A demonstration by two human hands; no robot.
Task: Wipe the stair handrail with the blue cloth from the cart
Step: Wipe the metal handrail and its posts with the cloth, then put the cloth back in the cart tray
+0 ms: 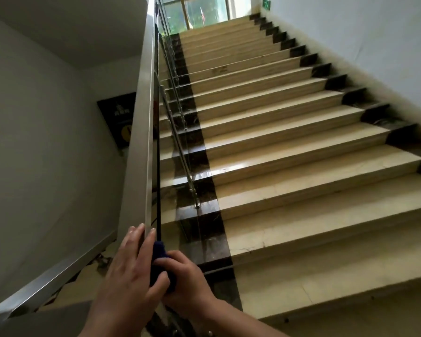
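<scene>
The cloth (159, 251) is coloured dark navy blue and the handrail (146, 117) a brushed silver-grey. The stair treads (289, 164) are seen in cream-beige, bordered by dark brown veined bands (197, 161), while the walls (374, 45) are painted white and the small sign (266, 4) is green

Left hand (129, 271) forward, fingers (133, 235) straight, slightly spread — right hand (182, 276) just beside it, curled round blue cloth (159, 250).
</scene>
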